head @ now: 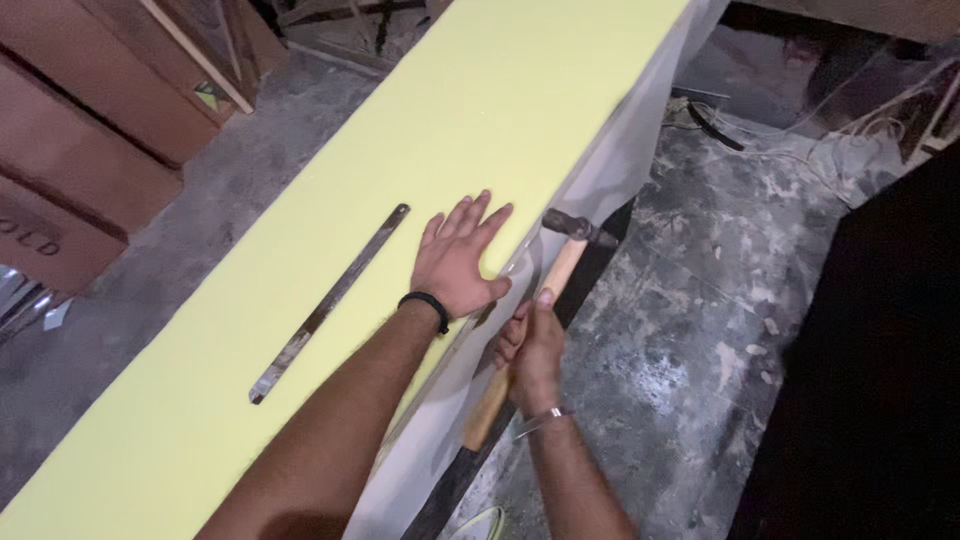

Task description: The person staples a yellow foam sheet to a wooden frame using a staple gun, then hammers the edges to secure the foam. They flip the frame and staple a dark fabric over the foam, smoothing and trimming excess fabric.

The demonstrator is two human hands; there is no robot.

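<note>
Left hand point(455, 262) lies flat, fingers spread, on the yellow foam slab point(420, 180). Right hand point(535, 350) grips the hammer point(545, 300) w/ head at the slab's right edge, by the clear plastic sheet point(620, 170). Looks mid-job; the metal blade point(325, 305) lies unused on the foam.

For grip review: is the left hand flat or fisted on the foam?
Flat: left hand lies palm down, fingers spread, on the yellow foam slab.

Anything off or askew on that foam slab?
One thing: a long thin metal blade lies loose on the pale yellow foam slab, skewed to its edges. The left hand presses flat near the slab's edge; the right hand grips a wooden-handled hammer beside it. The concrete floor is dusty and blotched.
</note>
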